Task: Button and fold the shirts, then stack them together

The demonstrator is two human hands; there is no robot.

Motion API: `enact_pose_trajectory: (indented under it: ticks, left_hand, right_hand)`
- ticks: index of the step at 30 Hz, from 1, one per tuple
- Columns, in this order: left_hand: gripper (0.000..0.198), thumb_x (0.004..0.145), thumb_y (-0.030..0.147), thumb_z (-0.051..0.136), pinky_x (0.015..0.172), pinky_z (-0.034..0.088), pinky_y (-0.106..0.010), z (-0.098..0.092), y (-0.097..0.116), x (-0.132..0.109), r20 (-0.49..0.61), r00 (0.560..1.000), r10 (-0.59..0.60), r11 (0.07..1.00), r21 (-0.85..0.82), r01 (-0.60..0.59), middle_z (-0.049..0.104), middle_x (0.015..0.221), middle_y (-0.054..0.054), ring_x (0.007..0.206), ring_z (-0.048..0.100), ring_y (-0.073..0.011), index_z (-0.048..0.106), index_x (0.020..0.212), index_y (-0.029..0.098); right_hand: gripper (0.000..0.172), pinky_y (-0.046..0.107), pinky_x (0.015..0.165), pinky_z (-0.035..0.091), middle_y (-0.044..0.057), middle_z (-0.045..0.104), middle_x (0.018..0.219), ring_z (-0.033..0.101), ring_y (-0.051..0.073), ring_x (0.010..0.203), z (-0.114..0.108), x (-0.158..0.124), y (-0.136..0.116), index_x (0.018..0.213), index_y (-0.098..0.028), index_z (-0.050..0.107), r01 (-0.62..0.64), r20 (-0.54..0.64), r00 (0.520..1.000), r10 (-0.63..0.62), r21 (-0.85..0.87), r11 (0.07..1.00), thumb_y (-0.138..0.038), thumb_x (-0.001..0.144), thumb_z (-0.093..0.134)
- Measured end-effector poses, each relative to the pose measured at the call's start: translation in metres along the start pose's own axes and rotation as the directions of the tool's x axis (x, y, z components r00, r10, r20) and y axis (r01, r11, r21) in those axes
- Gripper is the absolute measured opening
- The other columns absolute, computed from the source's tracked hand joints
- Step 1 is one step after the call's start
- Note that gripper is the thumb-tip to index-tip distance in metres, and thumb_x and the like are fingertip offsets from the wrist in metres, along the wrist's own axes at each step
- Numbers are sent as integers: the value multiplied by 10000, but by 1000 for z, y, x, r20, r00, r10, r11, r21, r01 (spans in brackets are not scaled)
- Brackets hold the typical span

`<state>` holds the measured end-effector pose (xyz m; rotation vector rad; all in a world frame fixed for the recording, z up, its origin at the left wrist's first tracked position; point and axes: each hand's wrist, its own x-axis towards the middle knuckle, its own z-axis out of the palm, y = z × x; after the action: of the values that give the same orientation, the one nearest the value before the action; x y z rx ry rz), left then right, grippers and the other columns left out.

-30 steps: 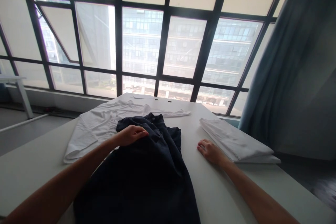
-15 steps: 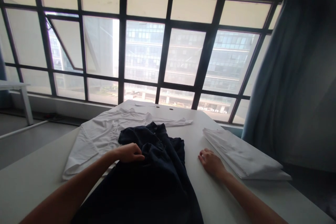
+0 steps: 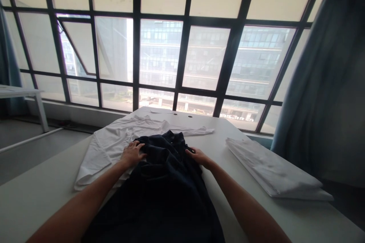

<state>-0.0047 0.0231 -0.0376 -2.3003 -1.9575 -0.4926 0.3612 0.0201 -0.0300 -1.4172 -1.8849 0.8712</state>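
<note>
A dark navy garment [image 3: 162,193] lies crumpled lengthwise down the middle of a white table [image 3: 34,193]. My left hand [image 3: 132,153] rests on its upper left edge, fingers curled into the cloth. My right hand [image 3: 199,156] is at its upper right edge, fingers closed on the fabric there. Under and behind the dark garment a white shirt [image 3: 111,142] is spread flat, one sleeve reaching right.
A folded stack of white cloth [image 3: 270,169] lies at the table's right side. A large grid window [image 3: 182,57] fills the wall behind, with a blue curtain [image 3: 325,83] on the right. A small white table [image 3: 19,93] stands at far left.
My right hand left the bare tabletop and moved left onto the dark garment's right edge. My left hand slid up and left along the cloth. The view tilted slightly.
</note>
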Motion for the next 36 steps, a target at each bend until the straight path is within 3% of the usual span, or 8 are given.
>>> enact_pose_trajectory:
  ticks: [4,9,16,20,25,27,30,36]
  left_hand:
    - [545,882,453,576,997,437,-429,-3,-3,4,26,999,-38,999,3,38,591,1344,-142,1245,533,-320,566,1370,209]
    - [439,904,408,516,943,463,-386,-14,-16,9,99,990,-97,995,17,96,682,1237,-119,1170,608,-301,642,1290,241]
    - [384,902,246,443,950,452,-421,-41,-28,6,-92,988,-126,990,47,131,675,1168,-143,1145,603,-331,749,1132,215]
    - [387,895,206,434,970,417,-509,-48,-22,1,-187,974,-132,986,75,148,651,1174,-181,1173,550,-380,759,1103,179]
    - [408,872,144,435,1039,377,-476,-49,12,-8,-248,964,95,995,16,-94,649,1245,-136,1179,552,-324,730,1150,188]
    - [370,927,224,424,1033,398,-408,-48,28,-15,-186,939,288,944,-107,-311,693,1153,-99,1117,596,-274,738,1123,214]
    - [335,929,422,522,966,447,-321,-45,45,-26,-40,857,514,813,-295,-501,718,1080,-66,1045,638,-237,750,1083,231]
    - [426,673,445,816,925,476,-294,-42,40,-33,272,763,586,774,-468,-427,719,1098,-44,1017,660,-248,769,1045,243]
  right_hand:
    - [407,260,600,475,36,712,756,609,176,665,-13,-8,-2,919,-133,740,-86,26,996,88,-46,995,-511,772,705]
    - [291,271,678,476,82,735,807,677,234,792,-74,-25,6,859,-136,749,-185,-280,957,74,-394,900,-392,861,612]
    - [356,397,805,482,218,695,1134,653,358,1051,-154,-64,27,1145,-143,710,-559,-620,777,111,-598,574,-356,924,530]
    - [448,427,837,482,252,662,1174,648,360,1069,-141,-72,36,1280,-99,613,-649,-680,709,185,-528,547,-370,982,417]
    - [501,503,965,417,267,560,1326,541,405,1214,-90,-78,27,1363,-117,545,-494,-573,819,10,-697,520,-347,917,556]
    - [389,463,942,434,229,626,1237,599,364,1130,-71,-84,22,1208,-149,652,-399,-479,878,3,-728,557,-395,946,506]
    - [493,390,874,472,183,682,1151,655,313,1027,-51,-90,23,1132,-173,687,-320,-371,927,54,-710,627,-564,950,449]
    - [858,459,1082,362,222,506,1450,457,368,1350,-49,-84,55,1458,-138,459,-230,-189,973,136,-692,685,-712,827,554]
